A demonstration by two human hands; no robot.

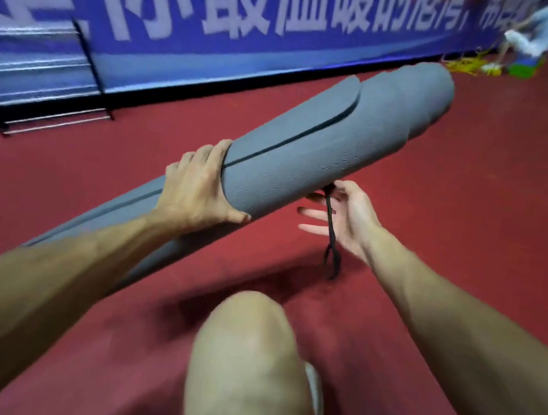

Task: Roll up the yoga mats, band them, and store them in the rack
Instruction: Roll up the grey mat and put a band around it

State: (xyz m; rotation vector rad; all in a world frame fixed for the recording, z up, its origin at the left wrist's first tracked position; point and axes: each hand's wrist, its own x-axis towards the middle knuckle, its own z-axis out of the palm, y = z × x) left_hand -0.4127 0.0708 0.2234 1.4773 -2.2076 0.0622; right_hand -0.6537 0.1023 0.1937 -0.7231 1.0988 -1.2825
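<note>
head view: left hand (198, 191) grips rolled mat (325, 144); right hand (344, 216) pinches cord (331, 235)

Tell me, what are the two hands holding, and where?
The left hand grips the rolled grey mat around its middle. The right hand pinches a black cord near its top, under the mat.

Both bare forearms extended forward. Left hand (198, 191) wrapped over grey rolled mat (307, 149), fingers curled across top, thumb pressed below, grip closed. Right hand (340, 215) palm turned inward beneath roll, fingers spread loosely, thumb and forefinger pinching black cord (331, 235). Bare knee (248, 349) raised between arms.
</note>
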